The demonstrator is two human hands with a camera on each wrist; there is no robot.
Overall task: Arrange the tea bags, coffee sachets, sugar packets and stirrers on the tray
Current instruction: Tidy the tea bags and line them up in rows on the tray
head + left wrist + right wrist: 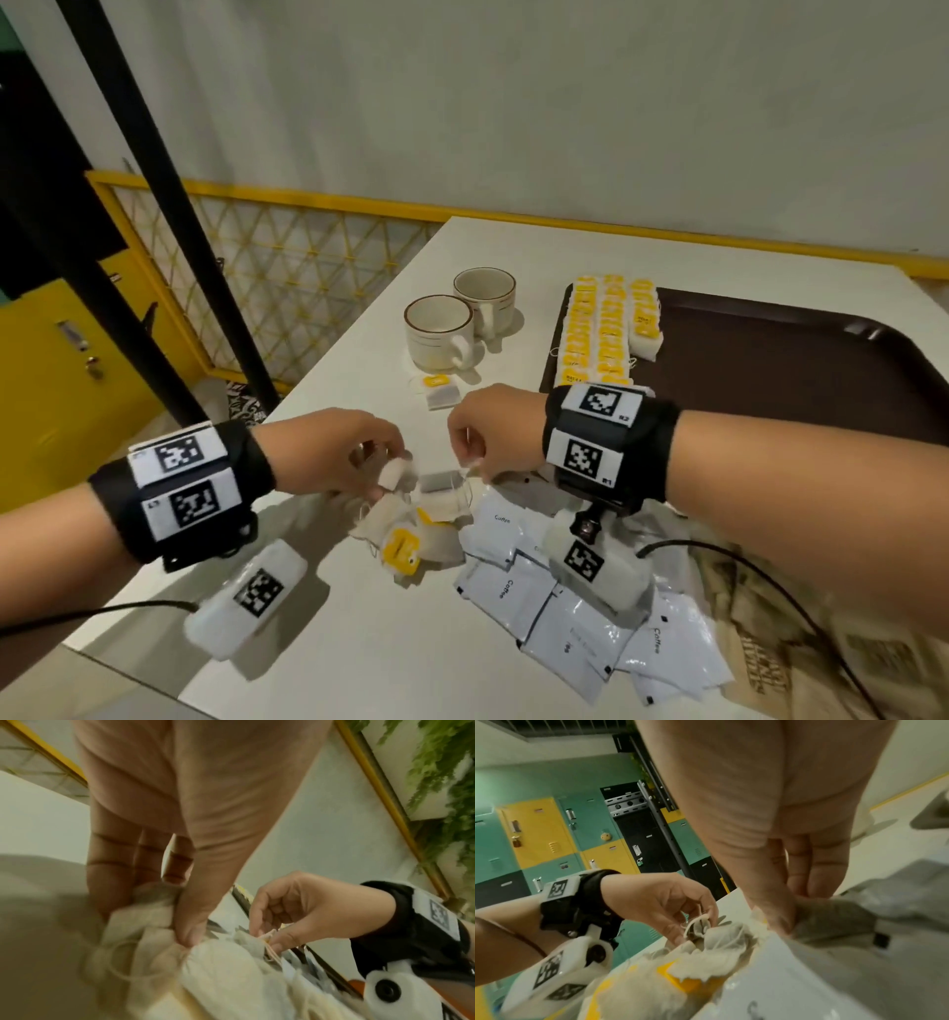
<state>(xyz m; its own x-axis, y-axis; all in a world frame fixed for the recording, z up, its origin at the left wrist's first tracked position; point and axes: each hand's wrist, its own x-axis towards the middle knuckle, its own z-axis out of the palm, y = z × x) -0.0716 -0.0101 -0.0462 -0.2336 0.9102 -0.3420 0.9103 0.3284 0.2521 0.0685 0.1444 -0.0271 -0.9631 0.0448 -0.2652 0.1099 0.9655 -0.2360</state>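
Observation:
My left hand [382, 478] pinches a white tea bag [391, 474] just above a loose pile of tea bags [405, 545] with yellow tags. My right hand [470, 465] pinches another tea bag [444, 485] by its top edge and string, right beside the left. In the left wrist view the left hand [159, 919] has thumb and fingers closed on the bag's paper [154, 914]. The right wrist view shows the right hand [795, 908] gripping a greyish bag [834, 914]. The brown tray [770, 360] at the back right holds rows of tea bags [598, 329].
White coffee sachets [518, 586] lie spread on the table under my right wrist. Two cream cups [441, 331] stand left of the tray, with one lone tea bag [440, 393] in front of them. A yellow mesh railing [287, 267] runs past the table's left edge.

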